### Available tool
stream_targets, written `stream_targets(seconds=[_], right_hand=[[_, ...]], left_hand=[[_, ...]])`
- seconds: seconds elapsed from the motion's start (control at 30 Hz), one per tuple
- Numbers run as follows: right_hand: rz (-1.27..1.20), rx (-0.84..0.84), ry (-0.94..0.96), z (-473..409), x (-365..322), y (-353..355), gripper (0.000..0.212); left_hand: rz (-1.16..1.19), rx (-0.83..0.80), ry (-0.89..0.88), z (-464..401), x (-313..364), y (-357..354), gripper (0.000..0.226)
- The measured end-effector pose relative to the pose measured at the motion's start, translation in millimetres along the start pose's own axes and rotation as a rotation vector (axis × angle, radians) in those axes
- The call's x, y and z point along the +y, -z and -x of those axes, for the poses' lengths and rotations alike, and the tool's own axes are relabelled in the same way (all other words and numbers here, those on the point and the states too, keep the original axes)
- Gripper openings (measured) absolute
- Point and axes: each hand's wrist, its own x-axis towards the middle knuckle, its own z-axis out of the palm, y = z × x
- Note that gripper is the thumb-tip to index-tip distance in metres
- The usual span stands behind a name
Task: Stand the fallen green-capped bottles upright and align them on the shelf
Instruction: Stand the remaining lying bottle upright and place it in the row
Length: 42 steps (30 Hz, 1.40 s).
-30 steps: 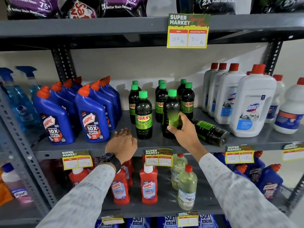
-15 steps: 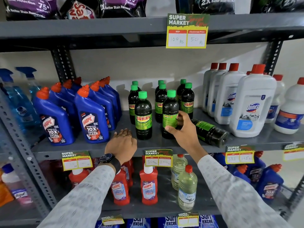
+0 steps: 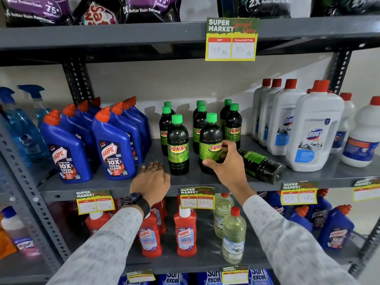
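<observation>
Several dark green-capped SUNNY bottles stand on the grey middle shelf [image 3: 205, 179]. My right hand [image 3: 228, 163] grips the front upright bottle [image 3: 209, 138] low on its label, thumb at the left and fingers behind. Just right of it a fallen bottle [image 3: 261, 163] lies on its side, base toward the front right, its cap end hidden behind my hand. Another upright bottle [image 3: 177, 145] stands at the front left. My left hand [image 3: 151, 179] rests palm down on the shelf edge beside it, holding nothing.
Blue Harpic bottles [image 3: 115, 149] crowd the left of the shelf, white Domex jugs [image 3: 312, 132] the right. Price tags [image 3: 197, 197] hang on the shelf lip. Red Harpic and clear bottles stand on the shelf below; detergent bags sit above.
My right hand has turned the front bottle so its SUNNY label faces forward more. The left hand and the fallen bottle have stayed put.
</observation>
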Motion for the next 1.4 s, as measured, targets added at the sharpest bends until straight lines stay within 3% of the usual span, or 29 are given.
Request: stream_targets(seconds=[0.3,0.43,0.47,0.53,0.63,0.7,0.87,0.97,1.07,1.23,1.4], right_hand=[[0.038,0.052,0.051,10.1,-6.4,5.3,0.083],[0.292,0.184,0.206,-9.0,-16.2,45.7,0.056],[0.409,0.145,0.201,-19.0,-19.0,60.2,0.049],[0.641,-0.093,0.030,-40.6,-22.1,86.5,0.049],[0.795,-0.525,-0.367,-57.7,-28.7,111.9,0.081],[0.726,-0.606,-0.448,-61.2,-28.7,119.8,0.092],[0.474,-0.448,-0.472,-62.0,-12.6,124.1,0.091],[0.206,-0.260,-0.402,-62.7,-9.9,126.5,0.065],[0.016,-0.040,-0.278,-62.2,-12.2,124.5,0.069],[-0.089,0.168,-0.174,-45.8,-4.5,111.2,0.069],[-0.032,0.190,-0.138,-27.7,17.3,99.6,0.063]], left_hand=[[-0.007,-0.003,-0.012,0.9,-0.4,0.7,0.059],[-0.018,0.006,-0.022,1.1,-1.0,0.4,0.058],[-0.017,0.006,-0.022,1.3,-0.8,0.7,0.058],[-0.014,0.007,-0.018,1.2,-0.3,0.6,0.058],[-0.025,-0.003,-0.010,-0.3,-1.6,-1.0,0.059],[-0.020,-0.004,-0.010,-0.9,-1.9,-1.7,0.060],[-0.011,-0.005,-0.011,1.1,-0.2,0.1,0.060],[-0.015,-0.022,-0.006,-0.3,-0.5,0.9,0.060],[-0.046,-0.028,-0.010,-0.3,-0.4,0.5,0.060],[-0.013,-0.017,-0.012,0.8,-0.3,1.4,0.059],[0.004,-0.022,0.005,1.3,2.9,4.2,0.060]])
